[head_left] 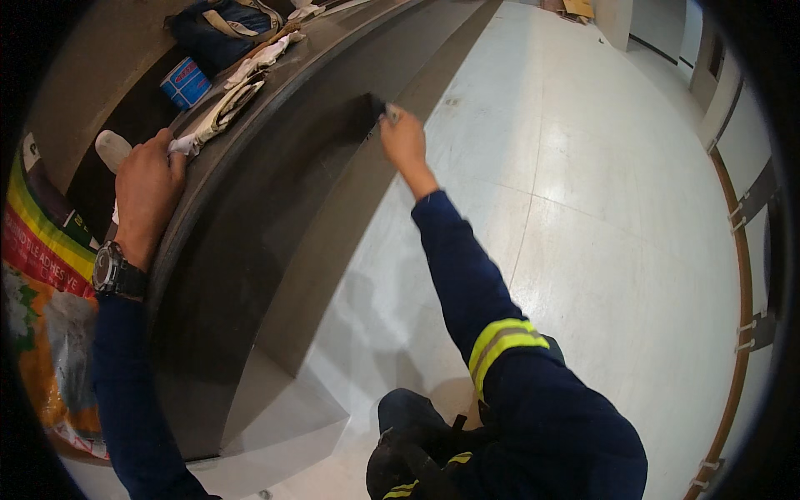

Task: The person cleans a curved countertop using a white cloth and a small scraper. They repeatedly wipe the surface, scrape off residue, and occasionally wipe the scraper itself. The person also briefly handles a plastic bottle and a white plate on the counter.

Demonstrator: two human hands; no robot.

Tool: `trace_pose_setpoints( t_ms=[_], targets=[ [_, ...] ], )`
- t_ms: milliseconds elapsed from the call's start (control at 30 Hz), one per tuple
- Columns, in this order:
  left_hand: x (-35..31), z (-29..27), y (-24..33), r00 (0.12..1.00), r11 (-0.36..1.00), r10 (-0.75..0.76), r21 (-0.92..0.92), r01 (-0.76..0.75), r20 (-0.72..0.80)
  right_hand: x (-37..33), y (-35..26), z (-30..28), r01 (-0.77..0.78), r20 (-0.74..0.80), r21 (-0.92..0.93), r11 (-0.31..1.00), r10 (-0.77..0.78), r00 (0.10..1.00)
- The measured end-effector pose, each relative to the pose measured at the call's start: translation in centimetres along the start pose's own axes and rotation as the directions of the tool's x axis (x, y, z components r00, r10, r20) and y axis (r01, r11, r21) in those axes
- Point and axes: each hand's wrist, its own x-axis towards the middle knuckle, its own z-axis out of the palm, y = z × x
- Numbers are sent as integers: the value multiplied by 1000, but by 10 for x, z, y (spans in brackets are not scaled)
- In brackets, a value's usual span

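Note:
My right hand (405,143) is closed around a small hand tool (392,112), its dark end against the dark front panel (250,242) of a counter. Blur and shadow hide what kind of tool it is. On the counter top, just inside its edge, rests my left hand (148,193), with a watch (117,271) at the wrist. Its fingers curl down and their tips are hidden. Beside it lie a white rounded piece (112,150) and a crumpled pale cloth (218,115).
Farther along the counter stand a blue tin (185,83) and a dark blue bag (223,35). A colourful printed sack (50,275) leans at the left. Pale floor tiles (575,200) spread to the right, where a brown rail (742,283) runs along the wall.

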Motion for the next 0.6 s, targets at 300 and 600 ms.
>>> trace_pose_setpoints(
  t_ms=[300,600],
  targets=[
    [2,3,6,1000,1000,7,1,-7,-13,25,15,-5,-22,16,7,1000,22,1000],
    [3,2,6,999,1000,-17,17,16,44,32,6,-5,-50,-22,12,999,50,999]
  ],
)
